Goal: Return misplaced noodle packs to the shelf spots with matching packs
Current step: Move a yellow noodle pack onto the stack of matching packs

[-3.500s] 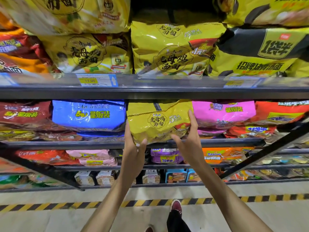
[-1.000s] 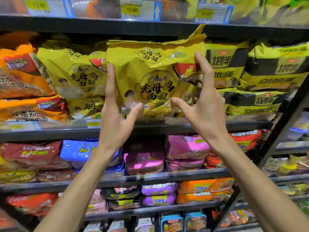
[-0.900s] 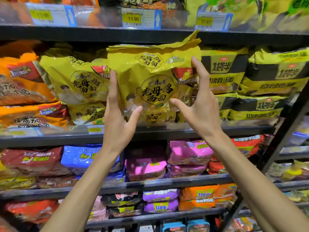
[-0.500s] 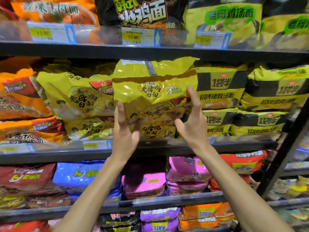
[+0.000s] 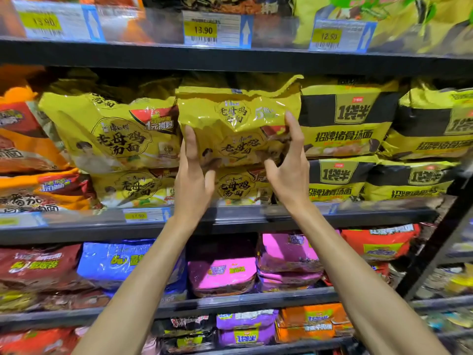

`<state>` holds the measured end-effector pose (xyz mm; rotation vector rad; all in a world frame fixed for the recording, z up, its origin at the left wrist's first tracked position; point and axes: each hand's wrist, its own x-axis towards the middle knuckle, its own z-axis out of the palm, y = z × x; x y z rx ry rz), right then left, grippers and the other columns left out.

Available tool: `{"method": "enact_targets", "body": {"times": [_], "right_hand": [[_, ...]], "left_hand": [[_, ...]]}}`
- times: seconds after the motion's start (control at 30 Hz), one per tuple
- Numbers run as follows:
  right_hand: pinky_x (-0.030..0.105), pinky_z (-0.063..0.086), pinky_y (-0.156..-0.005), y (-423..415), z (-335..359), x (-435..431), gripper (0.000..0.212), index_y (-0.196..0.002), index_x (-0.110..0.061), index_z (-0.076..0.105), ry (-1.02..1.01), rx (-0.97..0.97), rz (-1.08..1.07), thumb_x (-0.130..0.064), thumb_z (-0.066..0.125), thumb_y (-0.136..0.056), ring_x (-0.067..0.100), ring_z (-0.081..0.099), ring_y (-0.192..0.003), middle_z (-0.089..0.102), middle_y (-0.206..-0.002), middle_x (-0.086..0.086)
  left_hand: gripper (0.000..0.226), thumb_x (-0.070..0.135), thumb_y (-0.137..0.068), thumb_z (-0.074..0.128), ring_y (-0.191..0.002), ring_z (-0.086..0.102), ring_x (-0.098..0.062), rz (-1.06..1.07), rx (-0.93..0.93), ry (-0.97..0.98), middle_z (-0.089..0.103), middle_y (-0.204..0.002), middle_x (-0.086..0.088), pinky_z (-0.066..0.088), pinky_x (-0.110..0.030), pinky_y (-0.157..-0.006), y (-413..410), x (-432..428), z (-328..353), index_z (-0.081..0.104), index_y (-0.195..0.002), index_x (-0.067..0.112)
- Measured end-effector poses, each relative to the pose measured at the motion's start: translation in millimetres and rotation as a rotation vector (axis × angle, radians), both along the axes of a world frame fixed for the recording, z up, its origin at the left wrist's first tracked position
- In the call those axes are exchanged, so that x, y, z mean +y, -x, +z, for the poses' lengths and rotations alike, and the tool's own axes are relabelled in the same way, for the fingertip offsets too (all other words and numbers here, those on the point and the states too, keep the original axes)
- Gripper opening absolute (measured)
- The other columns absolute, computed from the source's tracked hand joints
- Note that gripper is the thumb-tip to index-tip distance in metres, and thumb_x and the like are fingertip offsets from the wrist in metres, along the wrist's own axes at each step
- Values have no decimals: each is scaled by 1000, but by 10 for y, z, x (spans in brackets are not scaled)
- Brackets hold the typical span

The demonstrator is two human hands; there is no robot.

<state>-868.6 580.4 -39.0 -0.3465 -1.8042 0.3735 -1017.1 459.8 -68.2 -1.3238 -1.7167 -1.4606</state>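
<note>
Head-worn view, close, facing shelf [image 5: 243, 219]

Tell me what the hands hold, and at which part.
The yellow noodle pack, held between both hands at its lower part: the left hand grips the lower left edge, the right hand the lower right edge.
</note>
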Motion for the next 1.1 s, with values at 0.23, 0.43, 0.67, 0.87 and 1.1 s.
{"method": "enact_targets", "body": {"times": [0.23,0.43,0.67,0.87,1.1], "right_hand": [[9,43,-94,74,59,36,87,-148,-33,22,-10,59,-5,-3,74,-84,14,50,-130,34,-156,0],[14,46,-86,111,93,10,84,-153,-18,26,-40,12,-114,-16,76,-86,7,46,-122,42,-153,7],[22,50,-69,111,275,-14,87,-156,-22,25,-42,-108,-163,-19,77,-86,10,64,-78,45,-151,5],[26,51,-62,124,280,-50,87,-155,-28,20,-1,-133,-232,-21,75,-88,6,59,-66,45,-149,4],[30,49,-65,123,244,-149,84,-156,-31,19,-34,-164,-316,-22,71,-90,23,69,-95,47,-145,3]], "left_hand": [[94,9,-100,59,-135,35,-20,-6,-30,12,19,-167,-15,32,-14,-92,-21,-4,140,-13,-156,29],[88,2,-98,63,-111,43,-8,-28,-56,33,34,-153,-22,39,-18,-96,-91,-45,298,2,-161,5],[91,19,-102,59,-77,54,4,20,-100,118,44,-138,-10,41,-5,-69,-13,27,283,-9,-162,27],[82,21,-104,51,-81,50,-7,68,-88,112,42,-138,-9,40,-19,-70,-69,24,245,-6,-162,28],[68,25,-104,47,-85,64,-31,225,-110,201,40,-134,-13,55,-45,-63,-34,71,343,9,-160,22]]}}
